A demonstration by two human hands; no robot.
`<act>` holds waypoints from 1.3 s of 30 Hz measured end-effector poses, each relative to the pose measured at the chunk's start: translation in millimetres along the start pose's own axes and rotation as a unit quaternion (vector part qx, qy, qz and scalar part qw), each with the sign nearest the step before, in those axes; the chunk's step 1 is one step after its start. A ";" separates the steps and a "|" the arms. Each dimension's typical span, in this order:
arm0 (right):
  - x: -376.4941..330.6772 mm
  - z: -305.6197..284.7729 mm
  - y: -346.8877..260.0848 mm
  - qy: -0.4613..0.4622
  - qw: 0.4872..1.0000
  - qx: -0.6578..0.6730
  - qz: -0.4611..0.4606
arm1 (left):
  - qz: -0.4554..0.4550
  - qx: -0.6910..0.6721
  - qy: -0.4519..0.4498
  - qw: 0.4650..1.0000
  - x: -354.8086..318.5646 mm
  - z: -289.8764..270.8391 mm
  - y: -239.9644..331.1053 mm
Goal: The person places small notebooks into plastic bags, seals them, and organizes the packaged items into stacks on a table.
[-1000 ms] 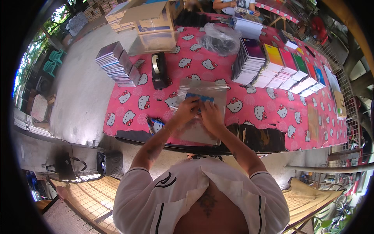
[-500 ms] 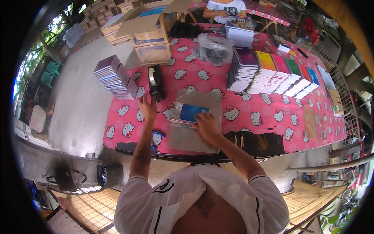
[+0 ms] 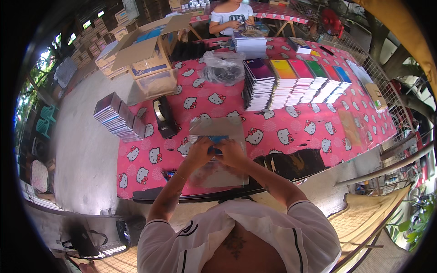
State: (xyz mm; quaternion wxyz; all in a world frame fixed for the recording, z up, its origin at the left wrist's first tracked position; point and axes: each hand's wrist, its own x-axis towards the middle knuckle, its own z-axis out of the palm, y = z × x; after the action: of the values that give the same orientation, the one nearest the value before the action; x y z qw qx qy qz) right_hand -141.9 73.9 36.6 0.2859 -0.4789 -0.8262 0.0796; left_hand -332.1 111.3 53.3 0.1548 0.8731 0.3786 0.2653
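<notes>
A clear plastic sleeve (image 3: 217, 127) with a blue notebook (image 3: 217, 138) inside lies flat on the pink patterned tablecloth (image 3: 296, 132). My left hand (image 3: 199, 152) and my right hand (image 3: 230, 152) meet over the sleeve's middle, fingers pinched on the sleeve and the notebook's near edge. A black tape dispenser (image 3: 165, 117) stands just left of the sleeve. The notebook's lower part is hidden under my hands.
A row of coloured notebook stacks (image 3: 291, 82) fills the table's right. A fanned stack of notebooks (image 3: 117, 117) sits at the left edge. Open cardboard boxes (image 3: 145, 52) and a crumpled plastic bag (image 3: 223, 67) lie beyond. Another person (image 3: 230, 16) sits at the far end.
My left hand came back from beside the tape dispenser and joined my right hand on the sleeve. The sleeve now lies flat on the table, lower than a second ago.
</notes>
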 end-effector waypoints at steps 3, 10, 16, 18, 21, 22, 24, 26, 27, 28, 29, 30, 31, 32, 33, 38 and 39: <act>14.5 -1.9 21.1 -0.019 1.000 0.001 0.022 | 0.003 0.046 -0.001 0.999 12.4 5.6 7.4; 1.3 -6.1 -34.9 -0.050 0.995 -0.047 0.069 | -0.031 0.098 0.014 0.995 -5.5 17.6 -12.9; -33.9 11.6 -48.9 -0.010 0.982 -0.189 -0.014 | 0.090 0.112 -0.027 0.989 3.7 0.1 -3.7; -33.2 19.5 -46.9 -0.015 0.974 -0.226 -0.011 | 0.098 0.124 -0.050 0.986 3.3 -0.9 -4.0; -30.1 24.2 -36.9 -0.014 0.980 -0.198 -0.016 | 0.037 0.139 -0.121 0.982 1.3 -0.7 -4.6; -26.0 21.2 -33.2 -0.011 0.984 -0.176 -0.021 | 0.004 0.152 -0.148 0.977 1.7 -2.3 -1.3; -22.1 15.3 -29.7 -0.040 0.995 -0.090 0.031 | -0.031 0.188 -0.172 0.967 -4.2 4.1 4.7; -15.1 9.7 -26.5 -0.034 0.996 -0.083 0.027 | -0.039 0.240 -0.162 0.956 -11.6 12.9 17.0; -12.3 8.6 -23.1 -0.016 0.993 -0.120 0.000 | -0.035 0.235 -0.152 0.959 -9.0 14.0 21.1; -13.7 11.2 -19.0 0.001 0.988 -0.154 -0.025 | -0.032 0.228 -0.145 0.962 -7.7 9.6 32.2; -14.9 13.6 -14.2 -0.020 0.986 -0.164 -0.018 | -0.030 0.221 -0.137 0.965 -7.2 7.5 38.1; -15.9 15.5 -8.7 -0.041 0.984 -0.174 -0.011 | -0.033 0.171 -0.084 0.981 -8.8 11.2 35.3; -15.4 20.7 -10.4 -0.063 0.982 -0.179 -0.012 | -0.044 0.126 -0.030 0.991 -18.5 12.6 26.9; -13.9 21.5 -13.4 -0.090 0.980 -0.176 0.000 | -0.053 0.077 0.025 0.995 -26.6 14.7 17.8; -10.5 22.2 -14.9 -0.116 0.978 -0.174 0.010 | -0.055 0.113 0.062 0.990 -33.5 14.2 5.2; -9.3 -0.6 -20.3 -0.093 0.976 -0.195 -0.016 | -0.243 0.139 0.183 0.942 -51.2 -21.1 -94.7; -9.8 -2.6 -17.6 -0.092 0.977 -0.193 -0.005 | -0.265 0.089 0.238 0.930 -39.5 -35.1 -115.2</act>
State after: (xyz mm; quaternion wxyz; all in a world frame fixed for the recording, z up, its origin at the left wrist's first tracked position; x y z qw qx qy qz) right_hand -149.9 56.1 42.1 0.1111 -0.5112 -0.8514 -0.0385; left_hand -441.8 161.0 13.8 0.0465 0.6626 0.6442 0.3793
